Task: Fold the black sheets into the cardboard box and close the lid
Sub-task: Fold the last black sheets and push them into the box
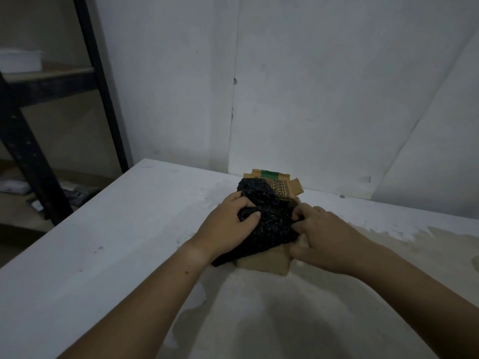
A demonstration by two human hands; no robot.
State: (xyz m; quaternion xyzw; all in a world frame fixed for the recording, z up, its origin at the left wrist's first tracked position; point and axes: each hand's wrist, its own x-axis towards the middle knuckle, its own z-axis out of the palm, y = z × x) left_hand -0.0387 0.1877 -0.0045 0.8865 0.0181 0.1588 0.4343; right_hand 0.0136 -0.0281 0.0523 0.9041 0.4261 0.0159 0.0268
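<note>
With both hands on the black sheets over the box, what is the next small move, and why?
Probably press the black sheets down into the cardboard box. The left hand and right hand grip the bundle, which bulges above the box and spills over its near-left edge, and the lid stands open behind.

Both hands, left hand and right hand, grip black sheets over cardboard box; lid seemingly open.

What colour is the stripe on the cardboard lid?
Green stripe atop the brown cardboard box lid, head view.
</note>
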